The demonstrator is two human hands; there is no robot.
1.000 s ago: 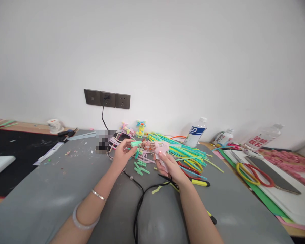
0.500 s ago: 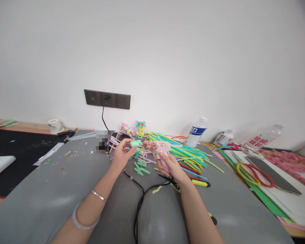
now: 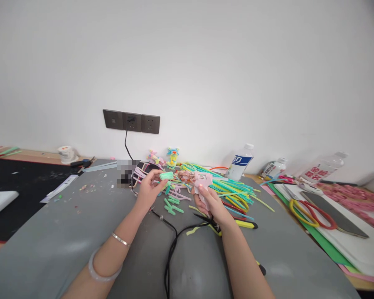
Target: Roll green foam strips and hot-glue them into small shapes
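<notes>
Between the fingers of my left hand (image 3: 150,189) is a small bundle of mint-green pipe cleaner pieces (image 3: 166,176). My right hand (image 3: 209,203) is wrapped round the handle of a pink glue gun (image 3: 202,179). Its nozzle end, crusted with brownish glue, points left toward the green bundle, with a small gap between them. A little red light glows on the gun's body. Below the hands lie several short green pipe cleaner pieces (image 3: 172,206). Long green, yellow and teal pipe cleaners (image 3: 237,189) spread behind and beside my right hand.
A black cable (image 3: 171,253) runs down the grey mat (image 3: 96,224). Yellow-and-black pliers (image 3: 246,224) lie by my right wrist. A bottle (image 3: 239,162) and two small pipe cleaner figures (image 3: 172,158) stand along the wall. Scissors (image 3: 311,214) lie on papers at right.
My right hand has drawn the glue gun slightly to the right, away from the green bundle. My left hand has stayed almost still.
</notes>
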